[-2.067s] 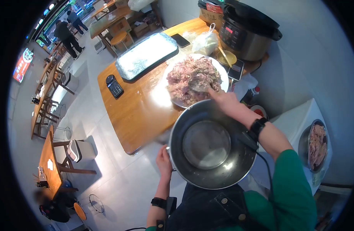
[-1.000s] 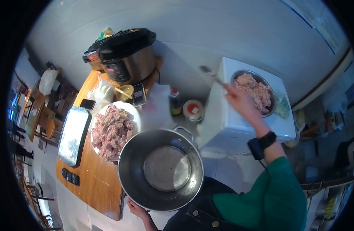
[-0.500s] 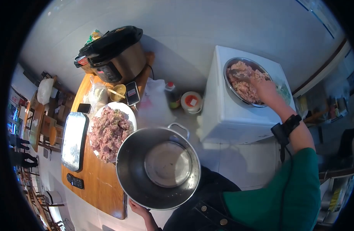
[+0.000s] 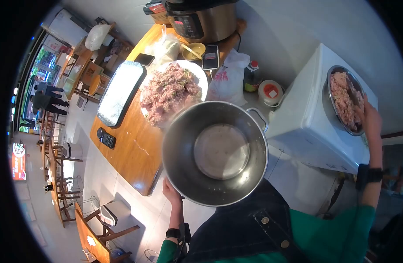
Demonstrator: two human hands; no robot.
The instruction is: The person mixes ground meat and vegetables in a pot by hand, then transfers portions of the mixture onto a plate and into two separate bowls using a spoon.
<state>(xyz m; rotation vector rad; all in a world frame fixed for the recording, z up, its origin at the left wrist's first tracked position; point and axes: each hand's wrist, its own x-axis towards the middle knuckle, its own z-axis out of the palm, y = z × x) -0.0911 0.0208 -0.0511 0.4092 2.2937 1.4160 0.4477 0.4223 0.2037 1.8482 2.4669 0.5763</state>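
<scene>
A large, empty steel pot [image 4: 214,153] is tilted toward the camera in front of the dark apron. My left hand [image 4: 171,191] is closed at the pot's lower left rim, its fingers partly hidden. On the white cabinet to the right, a steel bowl [image 4: 331,97] holds pale minced meat [image 4: 345,98]. My right hand [image 4: 369,117] is at the bowl's right side, by the meat; its fingertips are hard to make out. Behind the pot, a white plate [image 4: 202,78] bears a heap of darker minced meat [image 4: 168,92] flecked with green.
The wooden table [image 4: 133,147] also carries a foil-covered tray [image 4: 120,93], a remote [image 4: 106,138], phones, a yellow bowl [image 4: 193,51] and an electric cooker [image 4: 206,22]. A bottle [image 4: 253,76] and tub [image 4: 270,92] stand beyond. Chairs and people [image 4: 48,100] are far left.
The view has swung, shifting the table and cabinet rightward and bringing more of the room and my left forearm into sight. My right hand has moved from over the meat to the bowl's right side.
</scene>
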